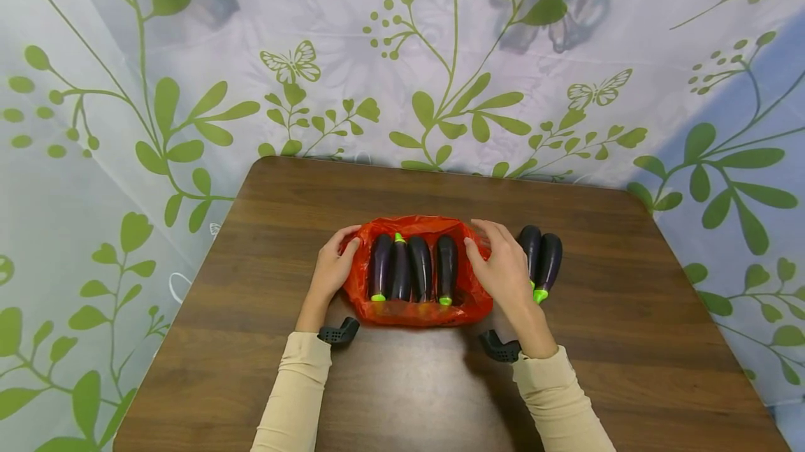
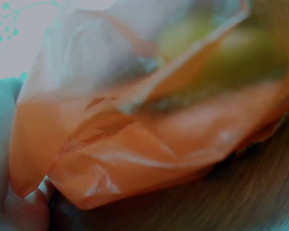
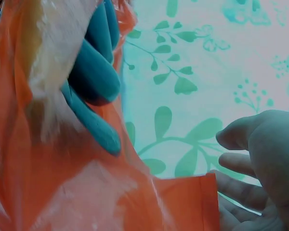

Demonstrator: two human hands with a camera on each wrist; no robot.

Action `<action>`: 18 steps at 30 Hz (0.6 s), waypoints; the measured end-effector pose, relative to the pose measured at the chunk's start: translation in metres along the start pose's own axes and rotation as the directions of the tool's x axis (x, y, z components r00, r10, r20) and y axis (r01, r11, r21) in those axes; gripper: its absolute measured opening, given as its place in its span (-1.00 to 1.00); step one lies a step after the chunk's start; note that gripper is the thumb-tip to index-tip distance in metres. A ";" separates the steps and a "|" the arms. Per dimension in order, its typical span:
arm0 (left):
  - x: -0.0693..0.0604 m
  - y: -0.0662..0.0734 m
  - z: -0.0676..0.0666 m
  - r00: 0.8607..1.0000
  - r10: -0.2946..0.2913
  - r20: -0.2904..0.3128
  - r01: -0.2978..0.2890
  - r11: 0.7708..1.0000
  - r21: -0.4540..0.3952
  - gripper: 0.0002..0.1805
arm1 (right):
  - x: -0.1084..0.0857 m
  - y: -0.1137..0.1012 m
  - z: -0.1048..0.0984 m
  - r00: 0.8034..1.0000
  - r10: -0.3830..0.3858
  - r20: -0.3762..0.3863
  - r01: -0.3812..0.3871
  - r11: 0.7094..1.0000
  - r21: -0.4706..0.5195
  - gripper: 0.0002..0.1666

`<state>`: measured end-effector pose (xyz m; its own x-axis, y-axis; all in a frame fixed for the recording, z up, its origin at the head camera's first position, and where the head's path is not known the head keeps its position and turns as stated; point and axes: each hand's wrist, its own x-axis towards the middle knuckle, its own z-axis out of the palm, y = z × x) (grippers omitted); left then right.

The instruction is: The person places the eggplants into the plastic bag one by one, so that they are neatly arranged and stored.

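Note:
A red plastic bag [image 1: 415, 314] lies on the table with its mouth spread wide. Several dark purple eggplants [image 1: 446, 263] with bright green caps lie side by side in it. My left hand [image 1: 331, 267] holds the bag's left edge between thumb and fingers, and the left wrist view shows the film [image 2: 38, 139] there. At the bag's right side is my right hand [image 1: 506, 270], its fingers spread and loosely bent. In the right wrist view those fingers [image 3: 238, 132] stand beside the bag's edge [image 3: 209, 197] without pinching it.
Two more eggplants [image 1: 549, 260] lie on the table just right of my right hand, partly covered by it. The brown wooden table [image 1: 220, 340] extends around the bag. Behind it hangs a white cloth [image 1: 352, 117] printed with green leaves.

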<state>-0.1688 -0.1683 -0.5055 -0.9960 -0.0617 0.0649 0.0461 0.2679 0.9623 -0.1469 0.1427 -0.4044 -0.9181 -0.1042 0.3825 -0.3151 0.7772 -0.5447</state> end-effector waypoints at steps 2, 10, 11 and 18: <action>0.000 0.000 0.000 1.000 -0.001 0.003 0.001 1.000 0.000 -0.60 | 0.000 0.002 -0.003 1.000 0.002 -0.014 -0.002 1.000 0.007 -0.55; -0.001 0.001 0.000 1.000 -0.008 0.004 0.008 1.000 0.001 -0.59 | 0.000 0.013 -0.014 0.999 0.040 -0.032 -0.039 0.999 0.022 -0.56; -0.001 0.001 -0.001 1.000 -0.009 0.004 0.009 1.000 0.000 -0.59 | 0.000 0.014 -0.015 0.998 0.048 -0.033 -0.047 0.999 0.025 -0.56; -0.001 0.002 -0.001 1.000 -0.003 0.004 0.003 1.000 0.000 -0.59 | 0.002 0.027 -0.024 0.995 0.080 -0.064 -0.079 0.997 0.023 -0.55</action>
<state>-0.1681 -0.1686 -0.5034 -0.9964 -0.0582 0.0614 0.0436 0.2678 0.9625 -0.1512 0.1780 -0.4005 -0.9231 -0.0012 0.3846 -0.2470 0.7684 -0.5904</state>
